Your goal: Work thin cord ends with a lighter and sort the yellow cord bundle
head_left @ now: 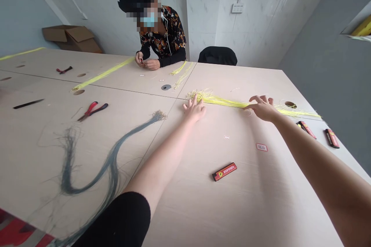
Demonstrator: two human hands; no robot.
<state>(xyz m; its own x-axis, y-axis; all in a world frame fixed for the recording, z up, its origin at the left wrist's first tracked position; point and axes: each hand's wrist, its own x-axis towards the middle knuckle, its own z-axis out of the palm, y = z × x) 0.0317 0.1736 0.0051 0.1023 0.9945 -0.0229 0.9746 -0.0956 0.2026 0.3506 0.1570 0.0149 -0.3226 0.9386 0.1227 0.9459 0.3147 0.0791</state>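
Lightly, the left hand (194,110) and right hand (262,109) touch yellow wires (223,102).

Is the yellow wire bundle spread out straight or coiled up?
Spread out straight: the yellow wire bundle runs in a long line along the tabletop, past the right hand, and fans loose at the left hand.

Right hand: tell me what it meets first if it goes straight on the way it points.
The yellow wire bundle comes first for the right hand; its fingertips may already touch it, though depth is unclear from this view.
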